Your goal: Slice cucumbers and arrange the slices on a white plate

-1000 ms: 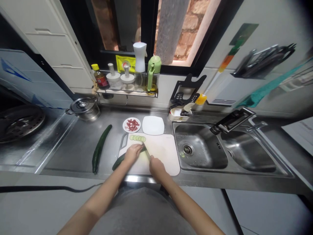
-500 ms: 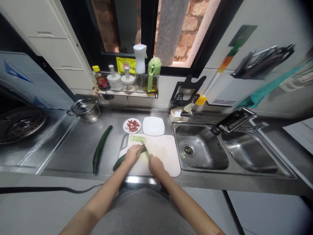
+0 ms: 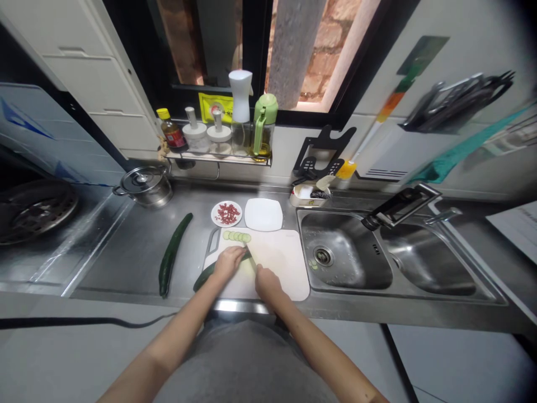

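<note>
two bare hands low in the head view, both over a white cutting board. left hand: fingers closed down on a part-cut cucumber, gripping close to the cut end. right hand: fingers wrapped around the handle of a knife, with the blade pointing away from the body, beside that cut end. part-cut cucumber slantwise on the board, near end at the left edge. just beyond the knife tip, a row of pale green slices along the far left of the board. behind, side by side, a round plate of red pieces and a square white plate. to the left, on the steel counter, a whole cucumber and a lidded pot; to the right, a double sink.
</note>
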`<state>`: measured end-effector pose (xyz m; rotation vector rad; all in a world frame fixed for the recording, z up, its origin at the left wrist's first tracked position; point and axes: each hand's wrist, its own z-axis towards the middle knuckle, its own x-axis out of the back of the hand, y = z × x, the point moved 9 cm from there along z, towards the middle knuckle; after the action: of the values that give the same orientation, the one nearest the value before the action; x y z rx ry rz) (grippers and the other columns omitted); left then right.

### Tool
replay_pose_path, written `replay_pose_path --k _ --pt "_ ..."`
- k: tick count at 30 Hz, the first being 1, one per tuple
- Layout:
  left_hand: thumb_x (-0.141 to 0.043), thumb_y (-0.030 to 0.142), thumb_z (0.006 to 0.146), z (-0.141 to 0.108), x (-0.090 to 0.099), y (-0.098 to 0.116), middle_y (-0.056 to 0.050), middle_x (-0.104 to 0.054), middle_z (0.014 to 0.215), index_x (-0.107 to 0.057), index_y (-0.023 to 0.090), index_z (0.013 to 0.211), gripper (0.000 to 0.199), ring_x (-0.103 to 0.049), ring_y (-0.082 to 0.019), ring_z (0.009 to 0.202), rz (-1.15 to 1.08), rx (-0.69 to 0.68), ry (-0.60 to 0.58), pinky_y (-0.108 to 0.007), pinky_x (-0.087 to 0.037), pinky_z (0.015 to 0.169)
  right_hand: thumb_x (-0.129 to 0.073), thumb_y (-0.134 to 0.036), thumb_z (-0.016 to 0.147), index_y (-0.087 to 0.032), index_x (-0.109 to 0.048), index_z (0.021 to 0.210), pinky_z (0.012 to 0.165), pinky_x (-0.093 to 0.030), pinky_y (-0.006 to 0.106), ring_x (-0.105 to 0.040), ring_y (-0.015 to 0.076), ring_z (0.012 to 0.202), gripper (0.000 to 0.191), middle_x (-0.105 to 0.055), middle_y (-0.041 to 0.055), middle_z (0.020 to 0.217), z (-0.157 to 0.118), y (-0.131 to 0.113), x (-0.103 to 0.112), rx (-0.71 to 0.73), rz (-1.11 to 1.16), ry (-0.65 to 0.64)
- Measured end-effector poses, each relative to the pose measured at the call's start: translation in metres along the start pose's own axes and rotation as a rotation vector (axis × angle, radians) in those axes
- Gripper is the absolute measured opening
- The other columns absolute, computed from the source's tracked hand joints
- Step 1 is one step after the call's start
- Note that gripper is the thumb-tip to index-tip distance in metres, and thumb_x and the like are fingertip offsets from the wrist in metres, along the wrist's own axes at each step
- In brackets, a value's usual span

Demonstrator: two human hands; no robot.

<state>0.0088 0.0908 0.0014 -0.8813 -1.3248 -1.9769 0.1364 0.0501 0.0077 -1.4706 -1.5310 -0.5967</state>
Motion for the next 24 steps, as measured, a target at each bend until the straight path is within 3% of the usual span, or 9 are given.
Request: replay_pose_path --k 7,15,24 --pt "-0.049 0.024 0.091 0.000 0.000 0.001 -0.006 -0.070 0.097 -0.070 0.021 0.098 0.022 -0.062 -0.018 0.092 0.004 0.000 -0.002 -0.031 -0.049 0.085 -0.031 -0.003 0.089 -0.009 -0.052 0.118 0.082 -0.045 0.029 -0.063 0.0208 0.101 0.036 -0.066 0.0173 0.100 0.005 -0.007 0.007 -0.008 -0.004 0.001" --pt "-0.050 0.025 0.091 0.001 0.006 0.003 -0.006 -0.071 0.097 -0.071 0.021 0.097 0.022 -0.063 -0.018 0.090 -0.004 0.022 0.013 -0.031 -0.050 0.084 -0.033 -0.005 0.090 -0.010 -0.053 0.115 0.083 -0.045 0.030 -0.063 0.0214 0.101 0.033 -0.066 0.0176 0.100 -0.007 0.005 -0.005 -0.006 -0.016 -0.001" --pt "-0.050 0.025 0.091 0.001 0.007 0.004 -0.006 -0.071 0.099 -0.071 0.021 0.098 0.022 -0.063 -0.018 0.091 0.002 0.025 0.018 -0.031 -0.050 0.084 -0.034 -0.005 0.089 -0.010 -0.053 0.115 0.084 -0.046 0.029 -0.063 0.0208 0.101 0.033 -0.066 0.0179 0.099 0.003 -0.002 -0.003 -0.006 -0.014 0.004"
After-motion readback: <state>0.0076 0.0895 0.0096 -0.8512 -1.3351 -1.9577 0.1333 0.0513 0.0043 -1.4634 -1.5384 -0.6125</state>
